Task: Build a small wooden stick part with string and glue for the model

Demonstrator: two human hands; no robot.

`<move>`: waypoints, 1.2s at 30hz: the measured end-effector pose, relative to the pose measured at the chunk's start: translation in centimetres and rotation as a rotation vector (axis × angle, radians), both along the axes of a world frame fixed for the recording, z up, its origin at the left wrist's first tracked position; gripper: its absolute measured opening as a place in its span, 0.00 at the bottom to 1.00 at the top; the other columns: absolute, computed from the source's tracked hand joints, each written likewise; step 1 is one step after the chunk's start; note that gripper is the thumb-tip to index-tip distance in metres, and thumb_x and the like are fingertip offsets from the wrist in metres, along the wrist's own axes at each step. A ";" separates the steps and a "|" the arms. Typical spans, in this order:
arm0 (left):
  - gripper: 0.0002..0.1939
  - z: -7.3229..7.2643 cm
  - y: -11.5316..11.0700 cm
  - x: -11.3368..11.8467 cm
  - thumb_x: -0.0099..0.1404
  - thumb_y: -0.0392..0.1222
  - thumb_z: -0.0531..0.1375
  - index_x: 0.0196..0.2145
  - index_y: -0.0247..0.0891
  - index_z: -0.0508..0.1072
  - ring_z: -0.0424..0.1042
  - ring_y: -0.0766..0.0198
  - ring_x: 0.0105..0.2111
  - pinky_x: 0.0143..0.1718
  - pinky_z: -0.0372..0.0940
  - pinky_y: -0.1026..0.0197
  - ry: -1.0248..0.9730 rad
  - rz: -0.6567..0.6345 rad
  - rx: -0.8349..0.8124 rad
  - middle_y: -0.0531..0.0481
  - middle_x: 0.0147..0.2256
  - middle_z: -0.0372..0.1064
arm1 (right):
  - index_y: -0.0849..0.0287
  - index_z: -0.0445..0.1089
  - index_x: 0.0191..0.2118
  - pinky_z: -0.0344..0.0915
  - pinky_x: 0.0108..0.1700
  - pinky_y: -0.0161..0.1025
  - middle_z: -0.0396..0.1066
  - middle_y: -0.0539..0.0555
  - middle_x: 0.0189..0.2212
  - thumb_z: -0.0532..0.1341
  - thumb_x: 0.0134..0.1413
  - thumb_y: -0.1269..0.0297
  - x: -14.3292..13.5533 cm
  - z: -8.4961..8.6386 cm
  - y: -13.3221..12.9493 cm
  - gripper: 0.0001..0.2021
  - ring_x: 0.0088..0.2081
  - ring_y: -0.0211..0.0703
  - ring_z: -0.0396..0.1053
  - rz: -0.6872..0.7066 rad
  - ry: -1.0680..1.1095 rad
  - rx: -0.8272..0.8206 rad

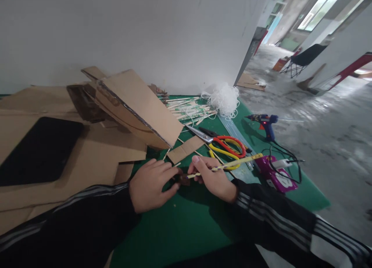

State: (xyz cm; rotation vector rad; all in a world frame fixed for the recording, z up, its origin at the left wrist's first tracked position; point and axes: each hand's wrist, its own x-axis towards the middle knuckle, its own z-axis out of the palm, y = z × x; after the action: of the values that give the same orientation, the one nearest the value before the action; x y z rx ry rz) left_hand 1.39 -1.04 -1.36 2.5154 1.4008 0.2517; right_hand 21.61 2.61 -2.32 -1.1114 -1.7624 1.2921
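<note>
A thin yellow pencil [242,160] with dark markings lies across my right hand [213,178], its lower end between thumb and fingers. My left hand [155,185] is curled around one end of a thin wooden stick [177,165], palm down over the green tabletop [174,229]. Between the two hands is a small brown piece [185,179], partly hidden by the fingers. Just beyond them lies a narrow cardboard strip [186,149]. Scissors [223,142] with red and yellow handles rest behind my right hand.
Folded cardboard [145,101] and a black tablet-like slab [40,151] lie at the left. Behind are many sticks [192,109] and white string [225,100]. At the right are a blue glue gun [266,124], its cable, and a purple object [276,175].
</note>
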 end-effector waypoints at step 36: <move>0.11 -0.1 0.2 0.0 0.67 0.50 0.55 0.41 0.42 0.70 0.67 0.60 0.31 0.33 0.52 0.57 0.002 -0.007 0.041 0.52 0.31 0.69 | 0.59 0.58 0.20 0.55 0.18 0.28 0.61 0.46 0.15 0.58 0.59 0.53 -0.4 -0.2 0.2 0.21 0.17 0.32 0.61 -0.074 -0.070 -0.006</move>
State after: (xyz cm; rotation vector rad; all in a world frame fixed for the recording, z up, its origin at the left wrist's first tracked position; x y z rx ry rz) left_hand 1.38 -0.88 -1.48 2.5536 1.4010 0.2795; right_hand 21.19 2.78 -2.48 -1.2272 -1.7517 1.2279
